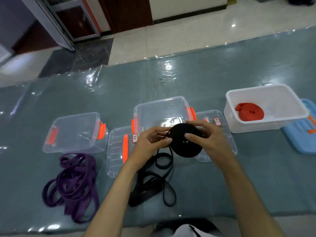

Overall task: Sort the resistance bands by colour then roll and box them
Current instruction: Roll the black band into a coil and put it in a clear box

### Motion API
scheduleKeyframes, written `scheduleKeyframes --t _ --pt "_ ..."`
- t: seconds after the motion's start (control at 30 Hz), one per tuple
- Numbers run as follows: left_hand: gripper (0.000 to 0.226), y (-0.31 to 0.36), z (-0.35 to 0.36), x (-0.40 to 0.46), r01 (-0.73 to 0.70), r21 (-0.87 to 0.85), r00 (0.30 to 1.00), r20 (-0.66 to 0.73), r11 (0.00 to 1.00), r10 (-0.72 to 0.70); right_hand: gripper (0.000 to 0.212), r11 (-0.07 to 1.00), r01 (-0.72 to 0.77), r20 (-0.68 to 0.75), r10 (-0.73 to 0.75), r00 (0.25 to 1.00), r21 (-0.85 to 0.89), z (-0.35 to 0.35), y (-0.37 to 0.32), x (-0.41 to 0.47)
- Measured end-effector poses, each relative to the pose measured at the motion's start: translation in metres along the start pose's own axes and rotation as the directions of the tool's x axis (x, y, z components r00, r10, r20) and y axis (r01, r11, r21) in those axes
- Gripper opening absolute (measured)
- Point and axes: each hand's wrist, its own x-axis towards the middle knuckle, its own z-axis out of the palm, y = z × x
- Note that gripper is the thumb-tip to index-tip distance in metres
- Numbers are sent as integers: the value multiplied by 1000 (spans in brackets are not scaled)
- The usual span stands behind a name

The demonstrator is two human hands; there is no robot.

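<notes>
Both hands together at frame centre, gripping thick black rolled-up resistance band coil [185, 142]: left hand [150, 142] w/ thumb + fingers curled on coil's left edge, right hand [207, 140] clamped over top and right side. Loose black band tail [153, 178] hanging from coil, piled in loops on grey-green plastic-covered table [188, 79], lower centre. Just behind coil: clear plastic box w/ orange latches [162, 112], centre. Second clear plastic box w/ orange latches [75, 132] at centre left; tangled purple resistance bands [75, 182] near it, lower left. Two clear flat lids [118, 151] either side of hands. White opaque tub [266, 108] at right, rolled red-orange band [249, 112] inside. Blue lid [302, 129] at far right edge.
</notes>
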Motion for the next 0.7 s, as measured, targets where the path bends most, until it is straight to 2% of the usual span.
scheduleKeyframes --t 0.07,0.13,0.23,0.37,0.43,0.57,0.7 --pt "44 1 4 1 -22 80 999 29 997 20 36 997 -30 -75 35 997 69 0 7 0" --pt "44 2 10 4 -51 89 999 -8 995 52 37 997 -56 -84 61 995 62 1 15 1" --pt "39 2 13 8 -22 46 993 -115 999 28 46 987 -127 14 126 992 102 -1 21 2" --pt "30 -8 16 7 4 28 991 -136 1000 0 59 996 -78 112 74 991 32 -7 22 7" --pt "24 -14 14 7 32 -45 993 -111 998 -36 52 994 -74 60 70 996 74 -7 26 11" --pt "40 -20 5 10 63 -53 995 -73 997 -67 49 994 -64 -64 70 995 94 1 40 16" --pt "26 -20 2 20 -41 -54 949 -313 998 22 51 977 -80 -159 112 981 200 24 50 26"
